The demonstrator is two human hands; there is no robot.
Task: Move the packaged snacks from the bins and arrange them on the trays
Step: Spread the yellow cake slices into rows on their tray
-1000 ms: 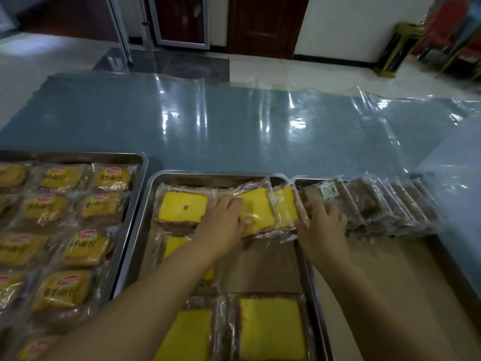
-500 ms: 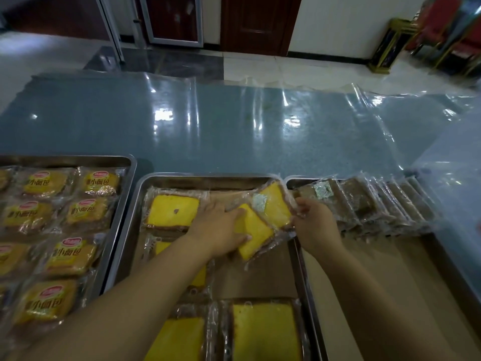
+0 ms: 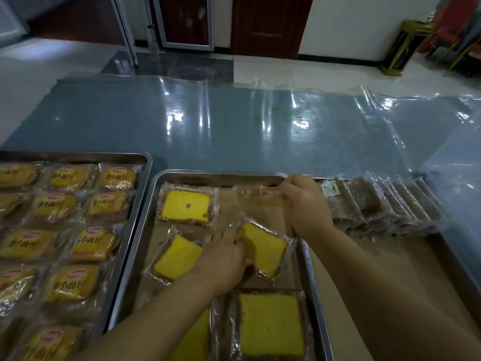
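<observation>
With right grip (image 3: 304, 204) pinched on the edge-on packet (image 3: 256, 196) stretching left of it, lay flat on the tray (image 3: 208, 174) just below; square the tilted packet (image 3: 264, 250) touching left grip (image 3: 223, 259) (clamped or merely pressing: cannot tell), keeping wrappers from overlapping

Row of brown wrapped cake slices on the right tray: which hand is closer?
Right. The right hand is beside the brown wrapped cake row; the left hand is farther left, on a wrapped yellow slice.
</observation>
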